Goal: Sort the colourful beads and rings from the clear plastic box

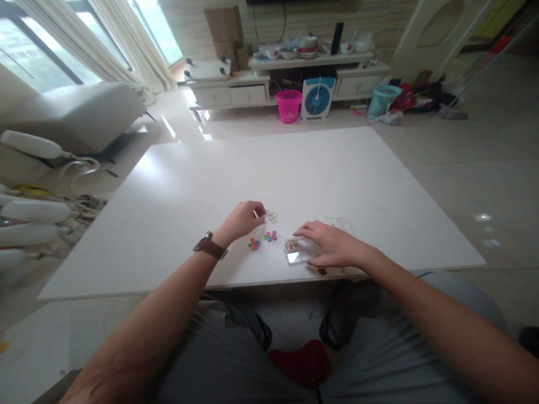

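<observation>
Head view: left hand (243, 220), thumb and forefinger close together, at the edge of the thin rings (272, 216) on the white table (252, 168). Whether a ring is pinched between them—cannot tell. Right hand (332, 244) spread wide, thumb and fingers apart, over the clear box (295, 258); contact with it not certain.

Handling notes (judgement): rings look thin and overlapped, so take one by its rim with the fingertips, lifting straight up to avoid dragging its neighbours. Press the box lightly at its sides; a knock could scatter the small pieces (291, 244) inside. Wrist clear of the bright clusters.

Count: hands, 2. Clear box, 1. Bright clusters, 2—one (253, 244) nearer the left wrist, the other (270, 236) between it and the box. Dark piece (322, 271) by the near table edge, 1. Rings, several; overlap prevents an exact figure. Small pieces: too fine to count.
</observation>
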Action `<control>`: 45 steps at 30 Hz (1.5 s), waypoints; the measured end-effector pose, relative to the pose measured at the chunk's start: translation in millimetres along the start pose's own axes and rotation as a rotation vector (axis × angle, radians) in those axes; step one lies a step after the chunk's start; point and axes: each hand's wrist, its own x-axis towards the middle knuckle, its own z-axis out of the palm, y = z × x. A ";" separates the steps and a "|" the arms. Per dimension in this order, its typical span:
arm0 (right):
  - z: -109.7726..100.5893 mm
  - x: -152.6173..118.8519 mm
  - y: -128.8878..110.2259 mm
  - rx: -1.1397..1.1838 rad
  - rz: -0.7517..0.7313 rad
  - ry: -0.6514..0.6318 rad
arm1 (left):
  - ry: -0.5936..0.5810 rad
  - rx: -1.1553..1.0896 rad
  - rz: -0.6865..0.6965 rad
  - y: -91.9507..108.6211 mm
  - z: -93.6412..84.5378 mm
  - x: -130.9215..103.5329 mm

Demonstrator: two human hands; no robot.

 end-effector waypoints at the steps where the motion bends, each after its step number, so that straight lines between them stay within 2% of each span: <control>1: -0.2 -1.5 1.1 0.009 0.010 -0.026 | 0.002 0.024 -0.010 -3.1 0.3 1.2; 7: 2.3 -2.1 1.0 -0.010 0.081 -0.083 | -0.003 0.131 -0.065 -20.3 2.9 8.3; 15: 9.9 2.0 -6.4 -0.114 0.091 -0.063 | -0.023 0.140 -0.120 -33.9 8.9 16.1; 27: 22.0 6.0 -16.3 -0.104 0.015 -0.015 | -0.057 0.238 -0.079 -34.3 19.3 19.4; 37: 25.5 7.6 -15.7 -0.115 -0.022 0.033 | -0.149 0.417 -0.043 -34.2 31.6 18.9; 42: 22.5 9.2 -16.3 -0.146 -0.017 0.098 | -0.176 0.391 -0.046 -28.1 23.1 17.3; 45: 19.9 9.1 -16.8 -0.169 0.010 0.133 | -0.173 0.290 -0.010 -21.7 12.9 15.3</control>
